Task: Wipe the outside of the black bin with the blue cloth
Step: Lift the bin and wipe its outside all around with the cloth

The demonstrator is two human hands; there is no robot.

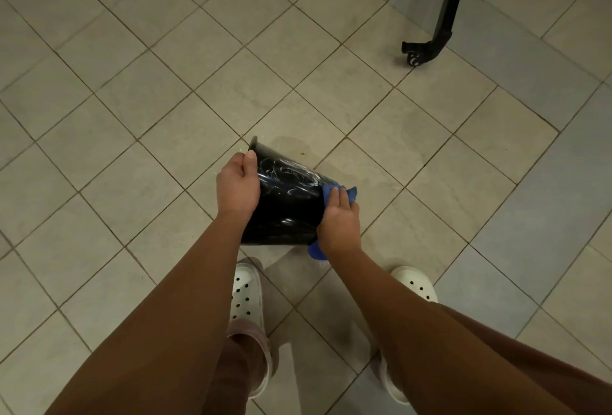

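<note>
Floor [165, 83] open round bin [284, 209] — wheeled leg [443, 17] distant.

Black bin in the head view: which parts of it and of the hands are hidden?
Inside of the black bin: its opening faces away.
Its base: covered by the blue cloth and right hand.
Fingers of the left hand: hidden behind the rim.
Its lower side: turned away from the camera.

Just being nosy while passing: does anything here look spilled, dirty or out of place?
The glossy black plastic bin is tipped sideways, and its upper side shows white swirly streaks, perhaps suds or smears. On the beige tiled floor just beyond it lies a faint stain with yellowish specks.
</note>
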